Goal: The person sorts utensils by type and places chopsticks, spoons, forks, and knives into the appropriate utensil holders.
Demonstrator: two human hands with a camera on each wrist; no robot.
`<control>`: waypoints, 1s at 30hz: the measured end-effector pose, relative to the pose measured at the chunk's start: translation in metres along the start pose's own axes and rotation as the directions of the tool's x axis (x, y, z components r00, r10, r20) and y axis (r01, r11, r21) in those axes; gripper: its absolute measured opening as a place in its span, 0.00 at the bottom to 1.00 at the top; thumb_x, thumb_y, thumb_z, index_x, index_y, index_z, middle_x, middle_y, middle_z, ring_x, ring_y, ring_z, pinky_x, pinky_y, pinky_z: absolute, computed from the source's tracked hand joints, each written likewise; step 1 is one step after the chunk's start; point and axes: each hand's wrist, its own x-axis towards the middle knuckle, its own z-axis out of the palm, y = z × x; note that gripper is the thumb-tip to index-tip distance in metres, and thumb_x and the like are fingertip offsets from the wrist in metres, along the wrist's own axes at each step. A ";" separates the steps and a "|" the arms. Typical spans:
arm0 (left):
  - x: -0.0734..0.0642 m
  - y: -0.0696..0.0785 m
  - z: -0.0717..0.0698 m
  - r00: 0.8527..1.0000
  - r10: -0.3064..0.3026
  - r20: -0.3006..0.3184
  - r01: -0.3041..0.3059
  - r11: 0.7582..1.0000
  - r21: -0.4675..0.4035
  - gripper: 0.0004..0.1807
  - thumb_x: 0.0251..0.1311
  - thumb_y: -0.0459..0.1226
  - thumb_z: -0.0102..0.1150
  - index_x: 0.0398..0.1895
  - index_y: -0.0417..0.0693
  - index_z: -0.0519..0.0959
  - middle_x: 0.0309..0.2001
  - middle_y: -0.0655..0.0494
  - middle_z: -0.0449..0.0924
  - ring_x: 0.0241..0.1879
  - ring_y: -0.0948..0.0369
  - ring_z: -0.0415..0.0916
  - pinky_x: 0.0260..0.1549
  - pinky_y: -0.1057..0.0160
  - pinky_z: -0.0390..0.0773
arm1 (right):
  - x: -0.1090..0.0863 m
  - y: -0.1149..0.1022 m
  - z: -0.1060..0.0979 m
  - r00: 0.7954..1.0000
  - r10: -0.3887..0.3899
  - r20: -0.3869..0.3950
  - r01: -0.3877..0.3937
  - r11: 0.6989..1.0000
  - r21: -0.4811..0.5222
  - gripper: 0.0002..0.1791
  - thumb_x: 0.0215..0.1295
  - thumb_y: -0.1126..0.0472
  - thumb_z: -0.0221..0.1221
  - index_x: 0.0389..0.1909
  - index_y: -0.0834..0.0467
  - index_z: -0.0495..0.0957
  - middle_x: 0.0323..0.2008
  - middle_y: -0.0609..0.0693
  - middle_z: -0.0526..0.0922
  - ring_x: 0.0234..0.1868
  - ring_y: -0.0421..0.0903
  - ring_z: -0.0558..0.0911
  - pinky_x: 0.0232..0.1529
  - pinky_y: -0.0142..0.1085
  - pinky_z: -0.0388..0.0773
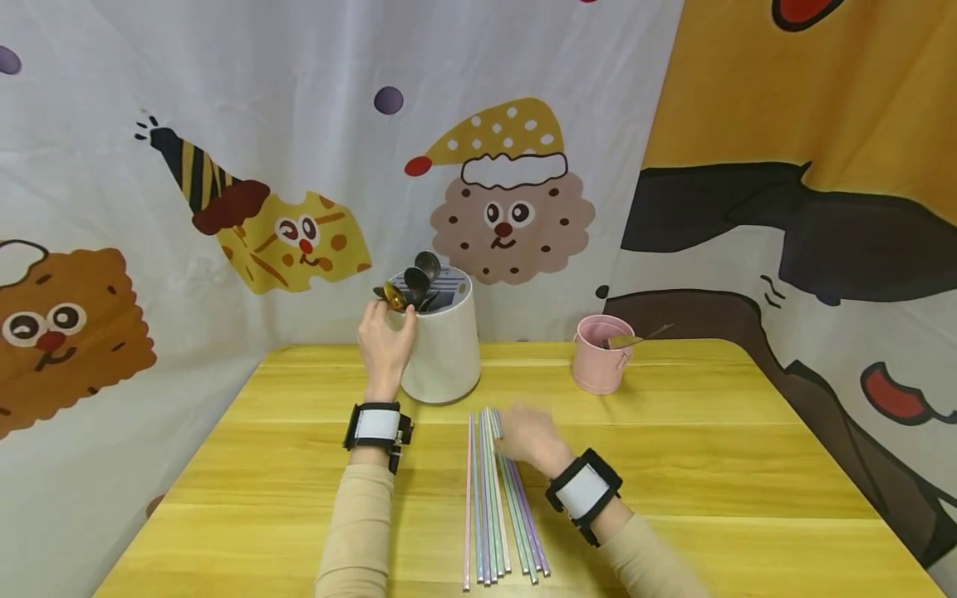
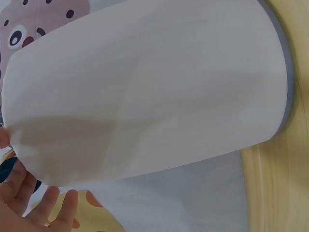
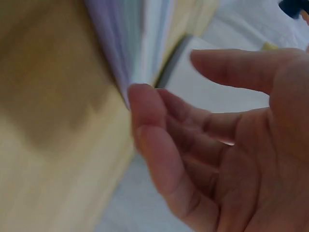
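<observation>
A white utensil holder (image 1: 441,357) stands upright at the back of the table, with dark spoons (image 1: 417,281) and a gold spoon (image 1: 394,296) sticking out of its top. My left hand (image 1: 385,345) touches its upper left side near the rim, thumb and fingers spread apart; the left wrist view shows the holder's wall (image 2: 154,92) filling most of the frame. Several pastel chopsticks (image 1: 486,498) lie lengthwise on the table. My right hand (image 1: 529,433), blurred, is over their far ends. In the right wrist view its thumb stands apart from loosely bent fingers (image 3: 159,154), nothing between them.
A small pink bucket (image 1: 598,365) stands at the back right with a thin-handled utensil (image 1: 639,339) leaning out of it. The wooden table (image 1: 710,465) meets a curtain (image 1: 299,83) with cartoon prints behind it.
</observation>
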 end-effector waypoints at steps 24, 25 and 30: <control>0.000 -0.001 0.003 1.000 0.007 -0.016 -0.006 1.000 0.021 0.20 0.56 0.43 0.59 0.40 0.32 0.79 0.42 0.40 0.79 0.41 0.43 0.78 0.42 0.48 0.77 | -0.018 0.001 0.020 0.985 0.136 0.104 -0.151 0.978 0.147 0.14 0.52 0.63 0.63 0.13 0.55 0.70 0.11 0.47 0.73 0.10 0.39 0.73 0.10 0.27 0.64; 0.000 -0.001 0.003 1.000 0.007 -0.017 -0.007 1.000 0.022 0.20 0.56 0.43 0.59 0.40 0.32 0.79 0.42 0.40 0.79 0.41 0.43 0.78 0.42 0.48 0.77 | -0.018 0.002 0.020 0.984 0.139 0.108 -0.154 0.976 0.152 0.14 0.52 0.62 0.63 0.13 0.55 0.70 0.11 0.47 0.73 0.10 0.39 0.73 0.10 0.27 0.63; 0.000 -0.001 0.003 1.000 -0.007 -0.011 0.008 1.000 0.025 0.20 0.56 0.43 0.59 0.39 0.32 0.79 0.42 0.40 0.79 0.41 0.43 0.78 0.41 0.48 0.76 | -0.016 0.007 0.019 0.983 0.124 0.132 -0.147 0.972 0.183 0.15 0.50 0.64 0.63 0.10 0.54 0.69 0.09 0.47 0.74 0.10 0.40 0.72 0.10 0.26 0.60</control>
